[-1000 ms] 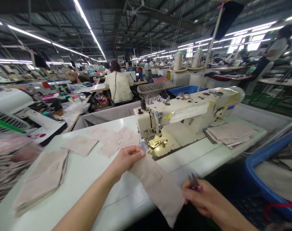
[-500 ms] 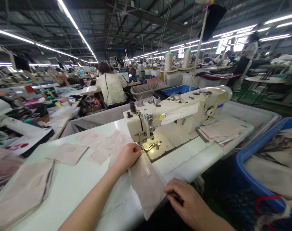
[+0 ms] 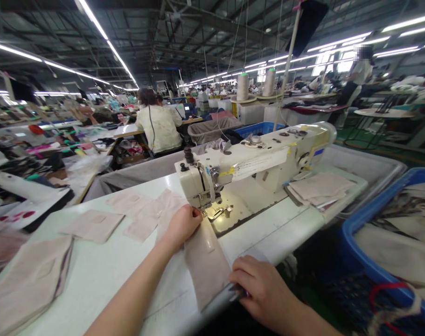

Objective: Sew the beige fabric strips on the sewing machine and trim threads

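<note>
A beige fabric piece (image 3: 205,273) with a small glossy rectangular patch lies at the front of the sewing machine (image 3: 245,158), its lower end near the table edge. My left hand (image 3: 184,225) is closed in a pinch at the fabric's upper end, close beside the presser foot. My right hand (image 3: 259,284) is closed at the fabric's right lower edge, fingertips on it. A small dark object with a greyish pointed end also shows under those fingers; its kind is unclear. More beige pieces (image 3: 142,226) lie left of my left hand, partly overlapping.
A stack of beige pieces (image 3: 28,280) lies at left, another folded stack (image 3: 320,186) at the machine's right end. A blue basket (image 3: 352,238) of fabric stands at right. Thread cones (image 3: 243,87) stand behind the machine. A person (image 3: 159,123) sits ahead, back turned.
My right hand has shifted slightly left and up with the fabric's lower edge, and the greyish pointed end now shows beneath it. My left hand keeps its pinch. The view has shifted slightly.
</note>
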A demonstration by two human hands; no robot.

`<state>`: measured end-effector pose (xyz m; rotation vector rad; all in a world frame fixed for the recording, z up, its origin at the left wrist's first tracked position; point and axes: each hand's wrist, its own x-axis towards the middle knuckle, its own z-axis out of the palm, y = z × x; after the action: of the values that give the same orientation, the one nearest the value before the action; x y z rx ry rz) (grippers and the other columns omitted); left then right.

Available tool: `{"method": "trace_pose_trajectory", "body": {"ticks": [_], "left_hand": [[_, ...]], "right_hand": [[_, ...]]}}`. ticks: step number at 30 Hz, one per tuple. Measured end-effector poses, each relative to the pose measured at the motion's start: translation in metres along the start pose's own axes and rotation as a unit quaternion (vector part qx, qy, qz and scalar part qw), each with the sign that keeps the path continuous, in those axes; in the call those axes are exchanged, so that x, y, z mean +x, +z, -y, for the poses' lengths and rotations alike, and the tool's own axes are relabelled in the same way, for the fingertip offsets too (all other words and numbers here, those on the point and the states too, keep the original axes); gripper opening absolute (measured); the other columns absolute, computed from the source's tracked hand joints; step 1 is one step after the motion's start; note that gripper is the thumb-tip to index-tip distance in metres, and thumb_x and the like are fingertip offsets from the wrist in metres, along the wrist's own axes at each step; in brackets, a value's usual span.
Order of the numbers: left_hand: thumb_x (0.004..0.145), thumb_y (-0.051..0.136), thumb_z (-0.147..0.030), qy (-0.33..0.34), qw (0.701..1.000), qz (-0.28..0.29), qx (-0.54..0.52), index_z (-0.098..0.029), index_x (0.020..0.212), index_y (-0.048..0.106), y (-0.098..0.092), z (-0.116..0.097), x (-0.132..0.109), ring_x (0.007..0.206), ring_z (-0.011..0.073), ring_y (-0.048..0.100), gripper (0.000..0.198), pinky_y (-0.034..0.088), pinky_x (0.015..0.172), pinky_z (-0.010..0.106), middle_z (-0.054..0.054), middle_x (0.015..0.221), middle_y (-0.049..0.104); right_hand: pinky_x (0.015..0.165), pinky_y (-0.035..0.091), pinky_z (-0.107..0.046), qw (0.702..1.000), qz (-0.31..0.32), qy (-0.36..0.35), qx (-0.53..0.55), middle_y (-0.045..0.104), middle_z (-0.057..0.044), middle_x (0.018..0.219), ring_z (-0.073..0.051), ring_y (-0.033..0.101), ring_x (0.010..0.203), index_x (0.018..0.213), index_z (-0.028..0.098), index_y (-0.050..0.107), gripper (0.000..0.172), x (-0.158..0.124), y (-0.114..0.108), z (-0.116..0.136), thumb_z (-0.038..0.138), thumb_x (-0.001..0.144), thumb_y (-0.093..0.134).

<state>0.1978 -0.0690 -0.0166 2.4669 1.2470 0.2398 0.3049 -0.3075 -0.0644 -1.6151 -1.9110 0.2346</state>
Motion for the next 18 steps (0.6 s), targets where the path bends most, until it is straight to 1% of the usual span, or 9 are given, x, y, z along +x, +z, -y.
{"method": "trace_pose_trajectory", "body": {"ticks": [6,11,18], "left_hand": [[0.079,0.052,-0.019,0.006,1.000,-0.002,0.004,-0.019,0.054,0.048,-0.0005,0.0011,0.0000,0.052,0.0128,0.046,0.026,0.027,0.053,0.026,0.000,0.055,0.055],[0.079,0.051,-0.021,0.008,1.000,-0.009,0.000,-0.020,0.056,0.050,0.0000,0.0024,-0.0012,0.055,0.0146,0.050,0.022,0.028,0.054,0.026,0.002,0.059,0.058],[0.079,0.051,-0.023,0.000,1.000,-0.011,0.005,-0.020,0.057,0.052,-0.0011,0.0020,-0.0007,0.056,0.0154,0.051,0.023,0.028,0.053,0.026,0.003,0.060,0.060]], "right_hand": [[0.067,0.035,-0.030,1.000,0.025,0.015,-0.009,0.062,-0.001,0.090,-0.018,0.054,0.083,0.085,0.020,0.058,0.019,0.0031,-0.0007,0.0032,0.006,0.074,0.064],[0.068,0.036,-0.029,0.998,0.049,0.023,-0.017,0.062,-0.001,0.092,-0.018,0.054,0.085,0.084,0.020,0.058,0.019,0.0050,-0.0040,0.0043,0.006,0.074,0.064],[0.068,0.036,-0.028,0.998,0.052,0.023,-0.015,0.062,0.000,0.092,-0.017,0.054,0.086,0.082,0.020,0.056,0.013,0.0095,-0.0060,0.0053,0.010,0.078,0.063]]}}
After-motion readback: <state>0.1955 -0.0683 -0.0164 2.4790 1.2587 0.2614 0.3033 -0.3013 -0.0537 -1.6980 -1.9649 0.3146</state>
